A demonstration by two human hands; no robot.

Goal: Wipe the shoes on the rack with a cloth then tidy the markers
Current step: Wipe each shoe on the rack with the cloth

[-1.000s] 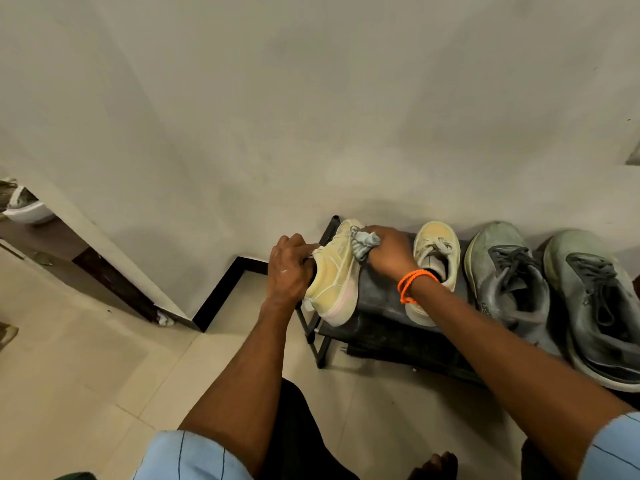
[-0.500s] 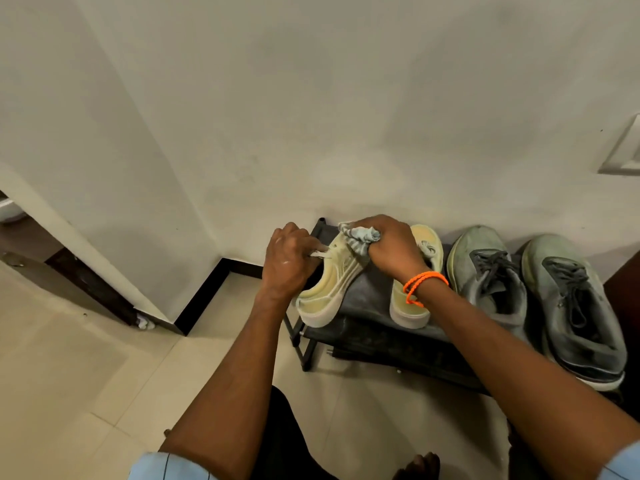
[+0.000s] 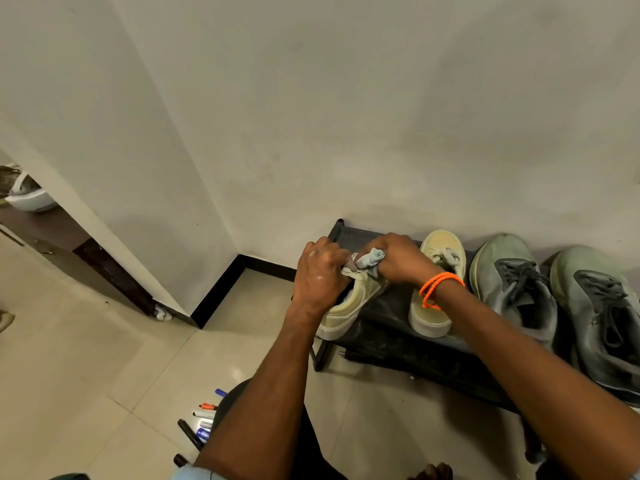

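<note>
Both forearms are bare from wrist to near the elbow. The right wrist wears an orange cord bracelet (image 3: 437,287), two thin twisted strands looped side by side. At the bottom edge of the view, a light blue sleeve (image 3: 194,474) with thin dark stripes ends at the left elbow, and a sliver of similar fabric shows at the lower right corner. Dark trousers (image 3: 304,441) cover the legs below. The left hand (image 3: 320,275) and right hand (image 3: 398,259) are ungloved, without rings.
</note>
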